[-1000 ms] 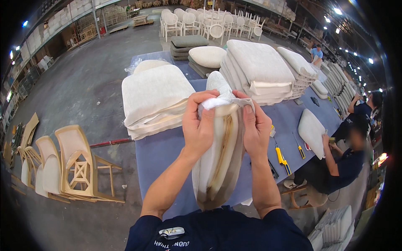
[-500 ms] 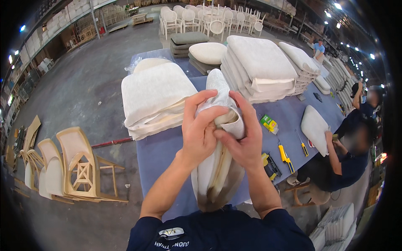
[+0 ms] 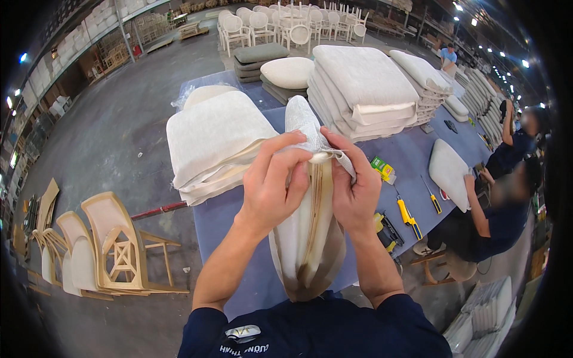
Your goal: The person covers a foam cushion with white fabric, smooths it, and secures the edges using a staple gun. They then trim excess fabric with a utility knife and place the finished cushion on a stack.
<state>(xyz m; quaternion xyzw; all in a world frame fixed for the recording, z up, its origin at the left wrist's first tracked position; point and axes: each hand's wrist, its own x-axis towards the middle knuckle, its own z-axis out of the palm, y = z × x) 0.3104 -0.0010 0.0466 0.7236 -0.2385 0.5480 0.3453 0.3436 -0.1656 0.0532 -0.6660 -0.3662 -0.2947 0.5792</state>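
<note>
A seat cushion (image 3: 304, 244) stands on edge in front of my body, its wooden board and pale padding showing along the narrow side. Light grey fabric (image 3: 305, 122) wraps its far end. My left hand (image 3: 273, 182) is closed on this fabric, thumb and fingers pinching it at the cushion's corner. Opposite it, my right hand (image 3: 357, 191) grips the loose fabric edge between thumb and fingers. Between the two hands a bit of white padding is exposed under the lifted edge.
On the blue table (image 3: 224, 230) are a cushion stack (image 3: 218, 134), a taller stack (image 3: 364, 80), a yellow-handled screwdriver (image 3: 407, 218), a staple gun (image 3: 388, 230) and a green-yellow box (image 3: 382, 169). Wooden chairs (image 3: 116, 238) stand at left. A co-worker (image 3: 507, 215) holds a cushion (image 3: 449, 173) at right.
My hands have moved apart from their close-thumbed grip. The fabric that was curled over the cushion's corner is now pulled up, its edge stretched toward my right hand.
</note>
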